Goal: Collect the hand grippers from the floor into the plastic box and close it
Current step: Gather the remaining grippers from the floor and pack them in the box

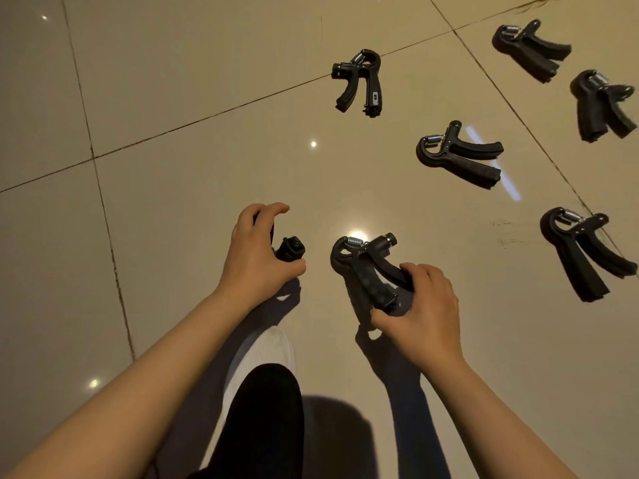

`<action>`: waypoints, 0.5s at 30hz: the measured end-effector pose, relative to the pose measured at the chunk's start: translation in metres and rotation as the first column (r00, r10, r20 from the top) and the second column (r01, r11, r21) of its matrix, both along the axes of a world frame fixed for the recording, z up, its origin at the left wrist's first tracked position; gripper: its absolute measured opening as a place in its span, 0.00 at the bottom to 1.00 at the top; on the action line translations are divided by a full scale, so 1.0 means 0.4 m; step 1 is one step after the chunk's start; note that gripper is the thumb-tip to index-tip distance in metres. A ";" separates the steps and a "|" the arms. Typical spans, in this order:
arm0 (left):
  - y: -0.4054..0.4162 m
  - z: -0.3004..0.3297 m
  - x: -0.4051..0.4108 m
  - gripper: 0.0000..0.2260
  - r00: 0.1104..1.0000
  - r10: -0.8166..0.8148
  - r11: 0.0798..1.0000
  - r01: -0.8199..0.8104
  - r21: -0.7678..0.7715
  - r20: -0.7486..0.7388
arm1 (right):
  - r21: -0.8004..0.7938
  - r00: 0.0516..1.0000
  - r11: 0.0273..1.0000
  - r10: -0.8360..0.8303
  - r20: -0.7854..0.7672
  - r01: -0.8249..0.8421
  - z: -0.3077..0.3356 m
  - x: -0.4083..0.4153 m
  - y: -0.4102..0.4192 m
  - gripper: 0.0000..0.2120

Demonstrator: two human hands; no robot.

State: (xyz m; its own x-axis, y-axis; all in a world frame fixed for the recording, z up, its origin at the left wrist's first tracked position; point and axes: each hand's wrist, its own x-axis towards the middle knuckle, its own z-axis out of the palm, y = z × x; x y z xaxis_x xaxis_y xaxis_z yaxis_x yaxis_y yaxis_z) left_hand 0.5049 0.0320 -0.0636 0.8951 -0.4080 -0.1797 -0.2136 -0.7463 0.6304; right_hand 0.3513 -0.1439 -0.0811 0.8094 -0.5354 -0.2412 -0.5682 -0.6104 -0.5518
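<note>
A: Seven hand grippers are visible on the tiled floor (173, 98), none boxed so far as can be seen. The right hand (420, 316) has its fingers and thumb curled round the two handles of the nearest hand gripper (366, 267), spring end pointing away from the person. The left hand (256, 250) is curled over a second hand gripper (289, 249), thumb under its black end.

B: Which step is that?

A: Judged from this view, the pick-up step, one gripper per hand. Five remain untouched: the upright one (359, 83) on the grout line, the middle one (460, 155), the right-hand one (584, 250), and two far ones (530, 50) (603, 105) near the right edge.

B: And the next move?

A: Lifting both clear, then carrying them to the plastic box. That box is not in view, so its direction, and whether its lid is on or off, cannot be told.

B: What else is hard to read?

A: The left hand hides most of its gripper; only a dark knob end shows, so how firmly it is held is uncertain. The far pair and the right-hand one are smeared at the frame edge. A white shoe (266, 354) and a dark trouser leg (262, 426) sit between the forearms.
</note>
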 end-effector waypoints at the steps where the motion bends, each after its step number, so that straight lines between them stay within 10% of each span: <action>1: -0.001 0.024 -0.021 0.34 1.000 -0.004 1.000 0.004 -0.016 0.006 | 0.046 0.999 0.998 -0.032 0.023 0.031 0.014 -0.017 0.004 0.32; 15: 0.101 0.427 -0.460 0.37 0.908 -0.402 0.872 0.419 -0.252 0.117 | 0.298 0.882 0.934 -0.301 0.363 0.196 0.376 -0.428 0.165 0.42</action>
State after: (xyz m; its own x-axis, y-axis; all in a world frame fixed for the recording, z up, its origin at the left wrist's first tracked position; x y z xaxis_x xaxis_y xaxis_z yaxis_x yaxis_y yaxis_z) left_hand 0.3208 0.0725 0.1071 0.6423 -0.7657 0.0347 -0.5066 -0.3902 0.7688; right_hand 0.1802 -0.0778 0.0691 0.7123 -0.6974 -0.0785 -0.3842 -0.2939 -0.8752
